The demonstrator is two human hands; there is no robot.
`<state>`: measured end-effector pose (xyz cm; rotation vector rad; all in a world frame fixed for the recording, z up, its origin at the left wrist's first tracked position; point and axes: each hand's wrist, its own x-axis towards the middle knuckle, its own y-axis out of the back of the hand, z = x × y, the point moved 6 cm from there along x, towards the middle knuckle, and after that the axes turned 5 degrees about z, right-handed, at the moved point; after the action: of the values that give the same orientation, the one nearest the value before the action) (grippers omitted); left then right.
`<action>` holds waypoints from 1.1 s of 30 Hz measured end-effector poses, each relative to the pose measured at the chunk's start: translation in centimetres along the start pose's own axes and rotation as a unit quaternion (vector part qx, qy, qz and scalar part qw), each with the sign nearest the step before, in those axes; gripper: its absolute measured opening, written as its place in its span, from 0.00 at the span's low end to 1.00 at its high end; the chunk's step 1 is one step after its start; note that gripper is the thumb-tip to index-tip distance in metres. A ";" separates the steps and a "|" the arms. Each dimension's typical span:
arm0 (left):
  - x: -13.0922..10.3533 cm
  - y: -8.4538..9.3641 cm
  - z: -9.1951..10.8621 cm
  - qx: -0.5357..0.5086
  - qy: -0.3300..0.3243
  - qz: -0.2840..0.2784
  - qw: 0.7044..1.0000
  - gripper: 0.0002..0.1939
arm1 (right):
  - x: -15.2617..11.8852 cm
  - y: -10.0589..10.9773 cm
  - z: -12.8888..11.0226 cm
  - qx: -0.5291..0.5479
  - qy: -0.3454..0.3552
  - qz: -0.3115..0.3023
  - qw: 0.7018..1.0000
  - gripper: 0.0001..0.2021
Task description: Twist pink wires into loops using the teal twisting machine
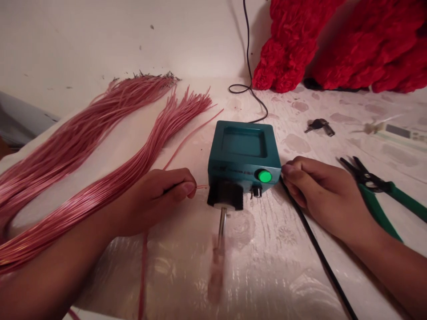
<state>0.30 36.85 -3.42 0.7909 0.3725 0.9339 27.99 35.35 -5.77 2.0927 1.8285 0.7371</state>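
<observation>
My left hand is closed in a pinch on a thin pink wire. Its end sticks out towards the left side of a teal motor box. A pink strand hangs below that hand. From the box's black front collar a metal shaft points towards me, its far end smeared by motion. The green button on the front is lit. At the box's right side my right hand has its fingers curled together; whatever they hold is hidden.
Two bundles of pink wire, one with dark tips and one shinier, lie left. Green-handled pliers and a small dark key-like object lie right. A black cable crosses the front; red artificial flowers stand behind.
</observation>
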 end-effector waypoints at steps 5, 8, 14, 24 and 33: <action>0.0 -0.6 0.3 0.010 0.011 -0.003 1.000 0.16 | 0.0 0.0 -0.3 -0.012 0.002 0.009 1.000 0.24; 0.0 -0.7 0.6 -0.005 0.008 -0.002 1.000 0.16 | -0.1 0.0 -0.4 -0.011 0.001 0.009 1.000 0.24; 0.0 -0.8 1.2 -0.033 -0.015 -0.009 0.999 0.15 | 0.0 -0.1 -0.7 -0.020 0.004 0.012 1.000 0.24; 0.2 -0.6 1.1 -0.060 -0.025 -0.022 0.998 0.15 | 0.0 -0.1 -0.6 -0.025 -0.006 0.013 1.000 0.23; 0.2 -0.6 1.0 -0.059 -0.021 -0.028 0.998 0.15 | 0.1 -0.1 -0.7 -0.024 0.000 0.009 1.000 0.23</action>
<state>1.40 36.33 -3.20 0.6883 0.2989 0.8772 27.48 35.38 -5.21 2.0827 1.7762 0.7772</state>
